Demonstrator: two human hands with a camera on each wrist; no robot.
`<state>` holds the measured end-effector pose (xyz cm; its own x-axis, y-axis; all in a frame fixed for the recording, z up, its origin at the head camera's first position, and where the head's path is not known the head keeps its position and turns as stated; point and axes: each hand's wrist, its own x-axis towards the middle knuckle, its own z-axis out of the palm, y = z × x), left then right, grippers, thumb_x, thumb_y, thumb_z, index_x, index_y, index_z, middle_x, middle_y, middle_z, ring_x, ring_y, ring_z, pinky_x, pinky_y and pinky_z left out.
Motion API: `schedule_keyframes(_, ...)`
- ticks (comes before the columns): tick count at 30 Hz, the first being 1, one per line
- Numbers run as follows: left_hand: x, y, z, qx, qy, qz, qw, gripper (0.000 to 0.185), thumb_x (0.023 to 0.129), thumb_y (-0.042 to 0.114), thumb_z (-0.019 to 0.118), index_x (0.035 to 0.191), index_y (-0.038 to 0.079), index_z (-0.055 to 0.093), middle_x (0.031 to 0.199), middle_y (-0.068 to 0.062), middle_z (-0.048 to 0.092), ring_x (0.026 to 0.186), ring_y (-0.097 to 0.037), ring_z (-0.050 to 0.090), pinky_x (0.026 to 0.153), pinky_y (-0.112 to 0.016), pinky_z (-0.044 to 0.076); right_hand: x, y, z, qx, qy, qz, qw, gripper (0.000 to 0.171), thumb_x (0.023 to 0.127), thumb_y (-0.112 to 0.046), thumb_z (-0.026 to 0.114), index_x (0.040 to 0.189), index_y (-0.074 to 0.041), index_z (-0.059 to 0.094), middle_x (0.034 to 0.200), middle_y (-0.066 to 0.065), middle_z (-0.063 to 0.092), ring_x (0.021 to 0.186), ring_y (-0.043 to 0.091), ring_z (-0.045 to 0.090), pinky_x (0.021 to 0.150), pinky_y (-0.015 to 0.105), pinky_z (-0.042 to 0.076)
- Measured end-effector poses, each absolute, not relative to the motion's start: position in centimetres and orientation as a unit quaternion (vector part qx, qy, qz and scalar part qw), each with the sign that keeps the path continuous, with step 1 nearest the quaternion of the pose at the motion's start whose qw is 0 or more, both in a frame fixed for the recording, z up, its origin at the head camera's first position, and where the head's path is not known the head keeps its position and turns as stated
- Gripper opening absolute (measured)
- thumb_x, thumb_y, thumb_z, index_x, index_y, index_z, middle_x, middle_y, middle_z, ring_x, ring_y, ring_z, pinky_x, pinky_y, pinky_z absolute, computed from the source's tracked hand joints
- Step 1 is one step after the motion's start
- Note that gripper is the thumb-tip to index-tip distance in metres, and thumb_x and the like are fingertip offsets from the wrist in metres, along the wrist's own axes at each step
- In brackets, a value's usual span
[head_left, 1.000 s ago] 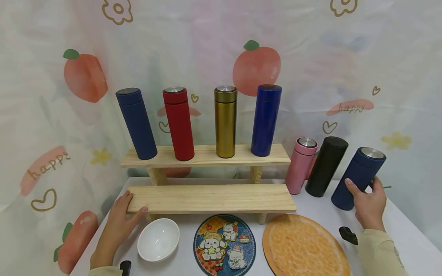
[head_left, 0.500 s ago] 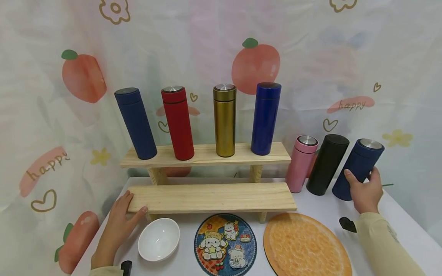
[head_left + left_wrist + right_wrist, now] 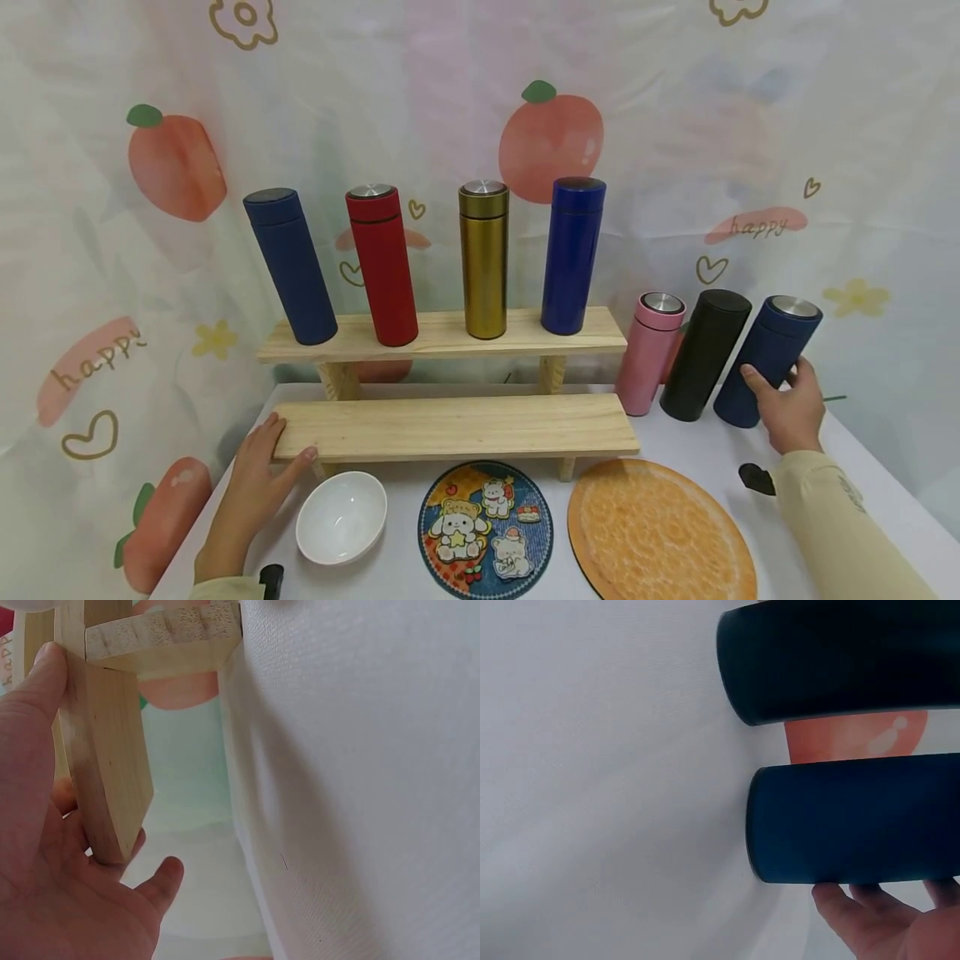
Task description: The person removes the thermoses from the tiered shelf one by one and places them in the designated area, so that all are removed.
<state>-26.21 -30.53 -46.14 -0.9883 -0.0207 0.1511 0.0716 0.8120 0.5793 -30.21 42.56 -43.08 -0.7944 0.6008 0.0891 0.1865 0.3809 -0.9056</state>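
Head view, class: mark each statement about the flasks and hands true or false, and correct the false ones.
1. Four flasks stand on the upper shelf. True.
2. The right hand grips the pink flask. False: it grips the navy flask.
3. The left hand rests on the lower shelf. True.
4. The white bowl sits on the orange mat. False: it sits on the table, left of the cartoon mat.

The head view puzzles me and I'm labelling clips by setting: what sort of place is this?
Probably a staged tabletop set, not a real kitchen: a printed fruit curtain as backdrop, flasks lined up on a stepped wooden shelf, and a white table.
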Motion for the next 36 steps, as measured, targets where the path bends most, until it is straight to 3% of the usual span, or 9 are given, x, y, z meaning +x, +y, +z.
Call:
schedule_keyframes(13, -26.3, -30.4, -45.9, -0.013, -0.949, -0.308, 0.068, 0.098, 0.103, 0.058, 0.066, 0.162, -0.012, 0.028, 0.172, -0.033, 0.017, 0.156, -0.056, 0.012, 0.121, -0.076, 0.018, -29.5, 41.9, -41.4, -0.266, -0.795, 0.525, 0.147, 0.091, 0.111, -0.040, 0.055, 0.170, -0.005, -0.003, 0.174, 0.027, 0.006, 0.155, 0.054, 0.022, 0.112, 0.067, 0.037)
schedule_keyframes(18, -26.2, -30.5, -46.0, -0.012, -0.949, -0.306, 0.071, 0.097, 0.103, 0.056, 0.067, 0.161, -0.012, 0.029, 0.171, -0.033, 0.018, 0.156, -0.057, 0.013, 0.121, -0.076, 0.018, -29.4, 41.7, -40.7, -0.263, -0.789, 0.545, 0.108, 0.092, 0.111, -0.041, 0.053, 0.167, 0.004, -0.006, 0.173, 0.031, 0.002, 0.154, 0.056, 0.022, 0.111, 0.064, 0.040)
schedule_keyframes(24, -26.2, -30.4, -45.9, -0.013, -0.949, -0.307, 0.070, 0.098, 0.103, 0.056, 0.066, 0.161, -0.012, 0.028, 0.172, -0.033, 0.017, 0.156, -0.057, 0.012, 0.121, -0.076, 0.017, -28.9, 41.2, -38.6, -0.247, -0.812, 0.512, 0.133, 0.087, 0.110, -0.037, 0.045, 0.165, 0.010, -0.005, 0.172, 0.036, 0.001, 0.156, 0.057, 0.016, 0.121, 0.069, 0.025)
schedule_keyframes(30, -26.0, -30.4, -45.8, -0.013, -0.950, -0.306, 0.065, 0.099, 0.103, 0.058, 0.065, 0.162, -0.012, 0.028, 0.172, -0.033, 0.016, 0.156, -0.057, 0.011, 0.121, -0.077, 0.016, -28.3, 40.4, -36.0, -0.200, -0.816, 0.500, 0.209, 0.086, 0.108, -0.038, 0.042, 0.168, 0.003, -0.005, 0.175, 0.028, -0.005, 0.160, 0.049, 0.001, 0.125, 0.068, 0.010)
schedule_keyframes(36, -26.0, -30.3, -45.7, -0.006, -0.950, -0.306, 0.058, 0.100, 0.102, 0.060, 0.065, 0.162, -0.011, 0.026, 0.172, -0.033, 0.015, 0.156, -0.057, 0.010, 0.120, -0.077, 0.016, -27.8, 39.6, -33.8, -0.182, -0.818, 0.495, 0.231, 0.086, 0.107, -0.038, 0.040, 0.170, -0.005, -0.010, 0.177, 0.018, -0.011, 0.162, 0.038, -0.009, 0.128, 0.059, 0.001)
